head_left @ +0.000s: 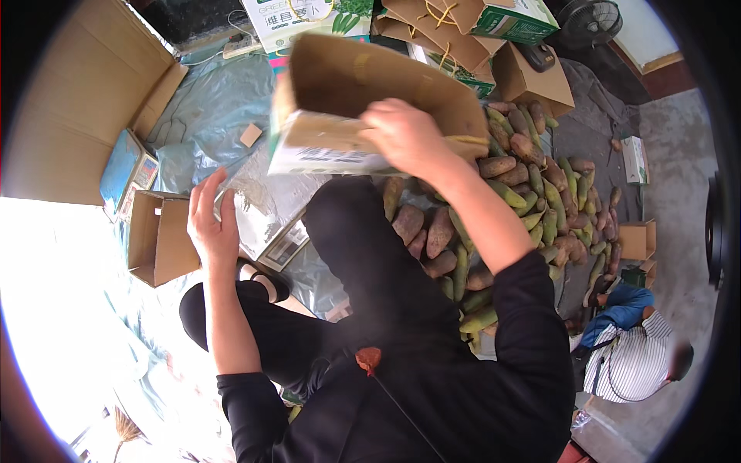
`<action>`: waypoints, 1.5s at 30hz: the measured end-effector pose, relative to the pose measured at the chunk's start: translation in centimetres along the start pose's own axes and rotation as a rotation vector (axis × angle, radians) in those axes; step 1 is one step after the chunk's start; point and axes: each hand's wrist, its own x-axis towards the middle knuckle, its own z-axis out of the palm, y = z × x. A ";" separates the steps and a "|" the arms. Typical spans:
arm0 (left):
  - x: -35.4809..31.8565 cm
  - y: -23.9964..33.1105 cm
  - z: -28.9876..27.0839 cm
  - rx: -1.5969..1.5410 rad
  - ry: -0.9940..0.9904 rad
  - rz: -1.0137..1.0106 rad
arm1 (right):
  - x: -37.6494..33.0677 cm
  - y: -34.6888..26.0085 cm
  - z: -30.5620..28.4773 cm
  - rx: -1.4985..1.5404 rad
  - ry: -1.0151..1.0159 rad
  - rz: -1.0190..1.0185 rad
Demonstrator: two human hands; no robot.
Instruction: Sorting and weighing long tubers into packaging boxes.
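My right hand point(405, 139) has its fingers closed over the near edge of an open cardboard carton point(432, 89). The carton is tilted, brown inside, with a white printed outer side, and its inside shows no contents. My left hand point(214, 231) is raised with fingers apart and holds nothing. Beside it stands a small open brown box point(158, 239). A white printed box point(255, 204) lies between my left hand and my knee. To the right of the carton spreads a big pile of long green and reddish-brown root vegetables point(532, 177).
Several cartons point(509, 19) with yellow cord handles stand at the back, near a black fan point(590, 21). A big cardboard sheet point(77, 92) rises at left. Another person point(633, 359) sits at lower right. Plastic sheeting point(204, 104) covers the floor.
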 end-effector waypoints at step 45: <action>-2.9 -2.8 4.7 0.291 -0.645 -0.344 | -35.7 14.4 9.7 -0.259 -0.360 1.348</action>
